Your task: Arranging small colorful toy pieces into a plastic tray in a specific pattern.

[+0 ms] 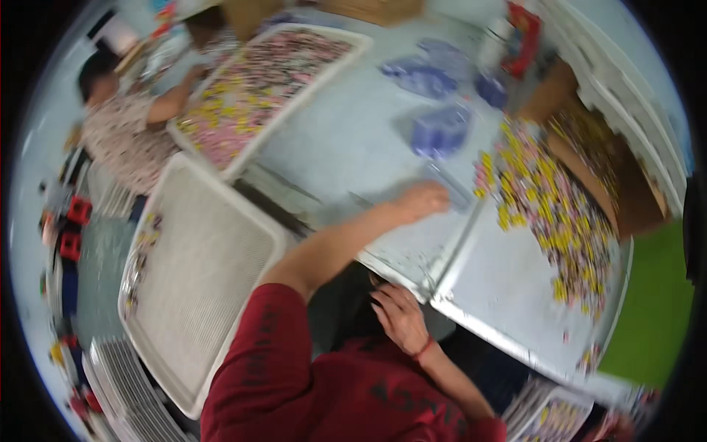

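My left hand (423,202) reaches over the pale table, its blurred fingers curled closed. A translucent bluish plastic piece (451,186) lies right beside those fingers; whether they grip it is unclear. Beyond it stands a cluster of clear purple-blue plastic containers (440,131), with more containers (423,74) farther back. Near the table's front edge, close to my body, is my right hand (401,317), a red band on its wrist. Its fingers are loosely bent and apart, in front of something dark, with nothing visible in them.
Small yellow, pink and white wrapped pieces (541,214) spill from a tipped cardboard box (641,191) on the right. A white tray of similar pieces (294,33) stands at the far left, with a co-worker (129,125) beside it. A white mesh tray (199,272) sits nearer.
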Demonstrator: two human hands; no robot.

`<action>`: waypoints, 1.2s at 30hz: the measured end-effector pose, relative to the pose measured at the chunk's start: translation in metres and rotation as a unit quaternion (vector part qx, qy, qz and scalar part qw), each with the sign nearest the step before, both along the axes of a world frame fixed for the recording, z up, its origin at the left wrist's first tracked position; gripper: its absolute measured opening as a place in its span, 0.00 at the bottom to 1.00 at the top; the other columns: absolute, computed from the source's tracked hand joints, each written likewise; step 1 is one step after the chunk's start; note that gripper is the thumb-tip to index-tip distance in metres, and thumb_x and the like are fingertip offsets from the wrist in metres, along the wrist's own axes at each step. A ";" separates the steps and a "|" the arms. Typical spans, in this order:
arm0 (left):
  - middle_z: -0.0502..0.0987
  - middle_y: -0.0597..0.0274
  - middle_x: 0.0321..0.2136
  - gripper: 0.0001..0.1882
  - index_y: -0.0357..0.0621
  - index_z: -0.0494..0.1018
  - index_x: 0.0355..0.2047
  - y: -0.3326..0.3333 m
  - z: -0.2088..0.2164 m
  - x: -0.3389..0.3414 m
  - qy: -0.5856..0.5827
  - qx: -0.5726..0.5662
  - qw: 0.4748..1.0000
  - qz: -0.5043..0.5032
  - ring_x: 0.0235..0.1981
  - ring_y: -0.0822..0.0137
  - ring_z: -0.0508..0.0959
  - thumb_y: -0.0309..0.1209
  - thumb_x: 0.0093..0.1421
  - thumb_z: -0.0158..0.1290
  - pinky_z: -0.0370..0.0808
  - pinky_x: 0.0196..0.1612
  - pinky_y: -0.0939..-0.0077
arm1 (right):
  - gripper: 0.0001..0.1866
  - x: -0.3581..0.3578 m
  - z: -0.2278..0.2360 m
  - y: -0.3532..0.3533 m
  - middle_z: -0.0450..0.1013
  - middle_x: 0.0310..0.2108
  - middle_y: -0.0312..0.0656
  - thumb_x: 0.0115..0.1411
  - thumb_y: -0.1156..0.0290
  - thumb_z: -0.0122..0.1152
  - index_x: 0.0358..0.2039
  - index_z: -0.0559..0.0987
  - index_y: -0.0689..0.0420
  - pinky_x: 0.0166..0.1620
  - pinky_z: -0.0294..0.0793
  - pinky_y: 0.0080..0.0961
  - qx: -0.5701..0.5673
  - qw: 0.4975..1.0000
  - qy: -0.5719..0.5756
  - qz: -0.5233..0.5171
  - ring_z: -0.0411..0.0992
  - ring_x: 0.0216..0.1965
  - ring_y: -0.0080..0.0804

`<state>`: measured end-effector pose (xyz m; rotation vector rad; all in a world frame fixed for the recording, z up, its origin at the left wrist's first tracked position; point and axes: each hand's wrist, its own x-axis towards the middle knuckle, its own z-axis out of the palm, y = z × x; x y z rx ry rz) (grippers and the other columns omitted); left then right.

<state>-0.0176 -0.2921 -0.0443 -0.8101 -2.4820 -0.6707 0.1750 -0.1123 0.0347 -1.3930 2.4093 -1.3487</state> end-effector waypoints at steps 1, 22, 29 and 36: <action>0.73 0.53 0.32 0.08 0.46 0.74 0.26 0.010 0.003 -0.004 -0.034 -0.024 0.999 0.004 0.39 0.54 0.74 0.37 0.52 0.51 0.73 0.42 0.61 | 0.13 -0.003 0.001 0.010 0.72 0.43 0.48 0.56 0.74 0.62 0.42 0.78 0.60 0.52 0.70 0.38 0.004 1.000 -0.007 -0.010 0.70 0.47 0.48; 0.77 0.48 0.31 0.11 0.38 0.72 0.35 0.039 -0.030 0.000 -0.045 -0.073 0.964 0.251 0.31 0.48 0.78 0.32 0.59 0.45 0.76 0.33 0.55 | 0.12 0.001 -0.024 0.094 0.75 0.43 0.46 0.58 0.70 0.60 0.42 0.78 0.57 0.50 0.72 0.36 -0.009 1.000 -0.006 0.013 0.73 0.45 0.45; 0.80 0.60 0.29 0.08 0.46 0.80 0.29 0.025 0.052 -0.012 -0.145 -0.068 0.970 0.182 0.32 0.57 0.79 0.35 0.52 0.58 0.74 0.36 0.65 | 0.11 0.010 -0.047 0.107 0.74 0.42 0.44 0.57 0.71 0.59 0.41 0.77 0.58 0.49 0.71 0.35 -0.026 0.996 -0.054 -0.062 0.73 0.45 0.41; 0.81 0.58 0.25 0.09 0.40 0.80 0.31 0.017 0.073 -0.024 -0.295 -0.021 0.947 0.121 0.25 0.70 0.78 0.33 0.53 0.62 0.73 0.31 0.75 | 0.11 0.018 -0.048 0.117 0.74 0.40 0.44 0.58 0.70 0.58 0.40 0.76 0.59 0.48 0.71 0.35 -0.035 0.993 -0.079 -0.075 0.73 0.43 0.42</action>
